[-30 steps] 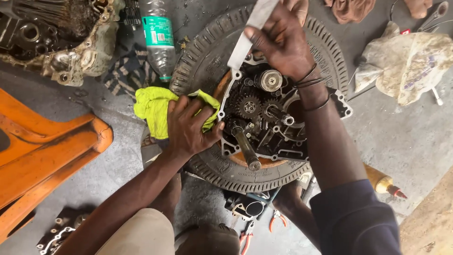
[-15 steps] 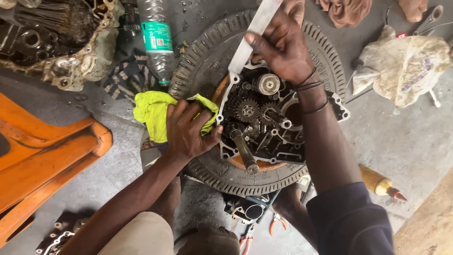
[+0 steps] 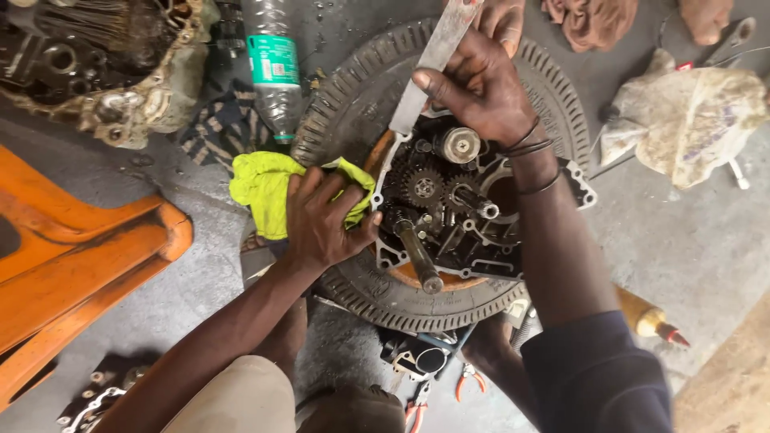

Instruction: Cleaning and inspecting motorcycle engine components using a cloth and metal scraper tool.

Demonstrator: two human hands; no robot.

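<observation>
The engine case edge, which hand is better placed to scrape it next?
Probably the right hand: it already grips the flat metal blade against the engine case rim. The left hand is pressing a yellow rag.

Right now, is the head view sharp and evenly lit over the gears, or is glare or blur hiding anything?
Head view: gears sharp, light soft and even; faint sheen on the metal strip in the right hand; no motion blur; frame edges bow slightly.
</observation>
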